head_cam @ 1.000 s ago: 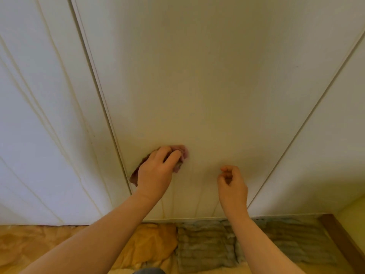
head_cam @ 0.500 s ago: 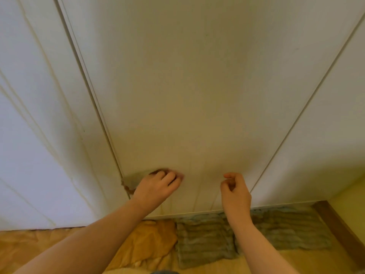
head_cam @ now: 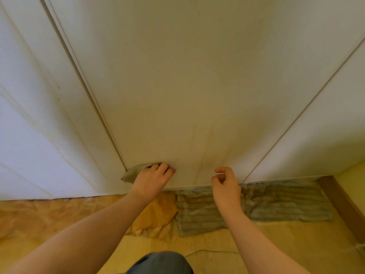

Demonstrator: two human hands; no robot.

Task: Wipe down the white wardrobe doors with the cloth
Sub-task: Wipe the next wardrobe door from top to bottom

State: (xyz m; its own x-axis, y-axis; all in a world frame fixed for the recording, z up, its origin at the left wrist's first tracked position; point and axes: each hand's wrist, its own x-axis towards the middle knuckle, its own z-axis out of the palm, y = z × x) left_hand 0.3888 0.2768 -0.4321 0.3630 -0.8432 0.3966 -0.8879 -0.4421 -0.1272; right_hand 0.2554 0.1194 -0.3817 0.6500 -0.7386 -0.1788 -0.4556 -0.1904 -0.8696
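Observation:
The white wardrobe door (head_cam: 197,86) fills the middle of the head view, with another door (head_cam: 49,115) to its left and a third (head_cam: 316,135) to its right. My left hand (head_cam: 153,179) holds a small greyish cloth (head_cam: 131,174) against the bottom left corner of the middle door; most of the cloth is hidden under the fingers. My right hand (head_cam: 226,183) hovers close to the door's lower edge with its fingers loosely curled and nothing in it.
Below the doors a grey ribbed mat (head_cam: 256,204) and a crumpled orange cloth (head_cam: 158,212) lie on the floor. A wooden skirting strip (head_cam: 341,204) runs along the right. My knee (head_cam: 162,263) shows at the bottom edge.
My left hand has slid the cloth down the middle door to its bottom left corner. My right hand moved down with it, fingers still curled.

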